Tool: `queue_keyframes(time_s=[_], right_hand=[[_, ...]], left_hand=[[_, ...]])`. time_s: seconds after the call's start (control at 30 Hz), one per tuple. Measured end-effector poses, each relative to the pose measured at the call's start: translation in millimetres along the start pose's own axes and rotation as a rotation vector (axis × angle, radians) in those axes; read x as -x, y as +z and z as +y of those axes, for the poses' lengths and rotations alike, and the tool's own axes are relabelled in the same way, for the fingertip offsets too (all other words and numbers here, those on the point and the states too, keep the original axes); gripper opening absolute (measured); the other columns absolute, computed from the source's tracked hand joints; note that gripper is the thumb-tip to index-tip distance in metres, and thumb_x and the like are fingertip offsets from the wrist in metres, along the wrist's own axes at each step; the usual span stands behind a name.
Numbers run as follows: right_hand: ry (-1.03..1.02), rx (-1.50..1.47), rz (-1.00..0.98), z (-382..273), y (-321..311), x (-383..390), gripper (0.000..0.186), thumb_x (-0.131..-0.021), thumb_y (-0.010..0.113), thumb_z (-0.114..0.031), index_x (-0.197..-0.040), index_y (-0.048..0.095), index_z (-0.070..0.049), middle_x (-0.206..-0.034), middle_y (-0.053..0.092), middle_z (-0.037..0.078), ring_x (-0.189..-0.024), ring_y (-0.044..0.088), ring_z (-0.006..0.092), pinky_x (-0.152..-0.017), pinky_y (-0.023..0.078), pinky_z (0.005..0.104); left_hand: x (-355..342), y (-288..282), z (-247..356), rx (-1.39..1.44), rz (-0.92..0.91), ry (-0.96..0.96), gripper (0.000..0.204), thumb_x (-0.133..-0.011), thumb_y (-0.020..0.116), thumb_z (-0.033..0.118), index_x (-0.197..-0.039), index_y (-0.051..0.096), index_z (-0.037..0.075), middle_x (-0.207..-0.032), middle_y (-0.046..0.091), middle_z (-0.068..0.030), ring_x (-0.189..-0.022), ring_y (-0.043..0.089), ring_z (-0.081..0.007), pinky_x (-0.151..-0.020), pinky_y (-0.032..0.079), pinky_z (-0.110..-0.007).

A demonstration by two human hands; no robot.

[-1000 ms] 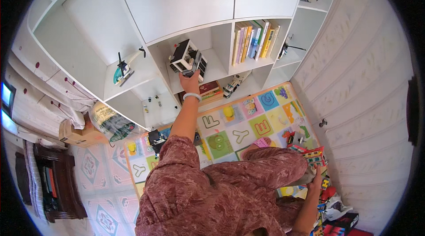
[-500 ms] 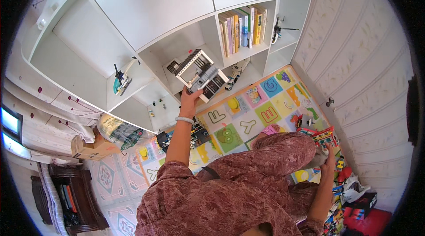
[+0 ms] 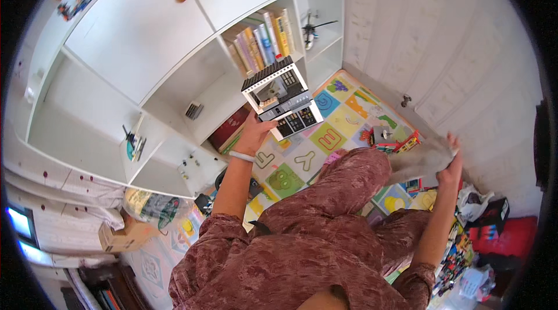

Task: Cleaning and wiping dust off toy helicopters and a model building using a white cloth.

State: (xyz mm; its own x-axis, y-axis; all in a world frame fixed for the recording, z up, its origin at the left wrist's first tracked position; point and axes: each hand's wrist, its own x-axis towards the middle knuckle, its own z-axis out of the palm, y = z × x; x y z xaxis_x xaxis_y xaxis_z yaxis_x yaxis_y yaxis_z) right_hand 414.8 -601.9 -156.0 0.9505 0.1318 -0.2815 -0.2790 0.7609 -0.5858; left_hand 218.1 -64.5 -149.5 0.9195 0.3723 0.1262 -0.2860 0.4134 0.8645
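My left hand (image 3: 254, 135) grips a toy-brick building (image 3: 282, 99) by its lower left side and holds it up in front of the shelves. The building has a white frame, a dark top, a grey middle band and dark lower windows. At the right, my right hand (image 3: 450, 164) has its fingers on a greyish cloth (image 3: 415, 160), which is smeared by motion and hangs between that hand and my knee. Just beyond the cloth a red and yellow toy-brick building (image 3: 407, 142) stands on the play mat (image 3: 286, 180).
The white shelf unit (image 3: 174, 92) holds books (image 3: 264, 39), toy helicopters (image 3: 310, 34) and a small grey brick piece (image 3: 194, 110). Loose bricks (image 3: 456, 257) and bags (image 3: 474, 202) lie at the lower right. A cardboard box (image 3: 123, 234) stands at the left.
The view has swung to the right. My left hand has turned the building more upright. The cloth, bunched by my knee before, has come up and out to the right with my right hand.
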Motion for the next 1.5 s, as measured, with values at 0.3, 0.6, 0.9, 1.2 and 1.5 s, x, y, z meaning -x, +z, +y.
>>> queue_keyframes(time_s=[0.3, 0.6, 0.9, 1.2, 1.5], right_hand=[[-0.475, -0.072, -0.075, -16, -30, -10, 0.067, -0.097, 0.025, -0.053, -0.132, 0.049, -0.001, -0.129, 0.056, 0.017, -0.116, 0.054, 0.0323, -0.103, 0.041, 0.0477], [-0.099, -0.327, -0.195, 6, -22, -35, 0.069, -0.097, 0.025, -0.056, -0.121, 0.058, 0.0, -0.104, 0.064, 0.014, -0.098, 0.06, 0.0292, -0.092, 0.047, 0.0453], [-0.036, -0.284, -0.01, 16, 7, -50, 0.065, -0.095, 0.033, -0.058, -0.118, 0.061, -0.004, -0.112, 0.065, 0.012, -0.105, 0.06, 0.0274, -0.096, 0.046, 0.0445], [-0.015, -0.079, 0.036, 10, 20, -48, 0.042, -0.092, 0.057, -0.039, -0.115, 0.062, -0.005, -0.107, 0.068, 0.011, -0.096, 0.065, 0.0224, -0.086, 0.052, 0.0372], [-0.105, 0.026, 0.099, 14, 21, -53, 0.035, -0.092, 0.061, -0.03, -0.111, 0.063, -0.001, -0.104, 0.069, 0.01, -0.091, 0.068, 0.0183, -0.078, 0.056, 0.033]], left_hand=[[-76, 117, -39, -0.096, -0.231, -0.113, 0.066, -0.069, 0.069, -0.005, -0.131, 0.044, -0.001, -0.12, 0.057, -0.009, -0.107, 0.059, -0.0209, -0.092, 0.049, -0.035], [-122, 229, -114, 0.015, -0.418, -0.298, 0.065, -0.071, 0.069, -0.003, -0.13, 0.044, 0.001, -0.115, 0.059, -0.0085, -0.103, 0.061, -0.0199, -0.091, 0.051, -0.034], [-140, 309, -173, 0.041, -0.533, -0.51, 0.06, -0.07, 0.072, 0.0, -0.125, 0.048, 0.001, -0.108, 0.062, -0.0079, -0.097, 0.063, -0.0181, -0.086, 0.053, -0.033], [-154, 311, -202, 0.066, -0.567, -0.566, 0.062, -0.07, 0.072, 0.0, -0.127, 0.048, 0.002, -0.105, 0.062, -0.0054, -0.092, 0.064, -0.0172, -0.083, 0.053, -0.031], [-155, 308, -209, 0.059, -0.56, -0.582, 0.075, -0.071, 0.071, -0.004, -0.137, 0.038, 0.002, -0.114, 0.059, -0.0074, -0.097, 0.062, -0.0184, -0.086, 0.051, -0.032]])
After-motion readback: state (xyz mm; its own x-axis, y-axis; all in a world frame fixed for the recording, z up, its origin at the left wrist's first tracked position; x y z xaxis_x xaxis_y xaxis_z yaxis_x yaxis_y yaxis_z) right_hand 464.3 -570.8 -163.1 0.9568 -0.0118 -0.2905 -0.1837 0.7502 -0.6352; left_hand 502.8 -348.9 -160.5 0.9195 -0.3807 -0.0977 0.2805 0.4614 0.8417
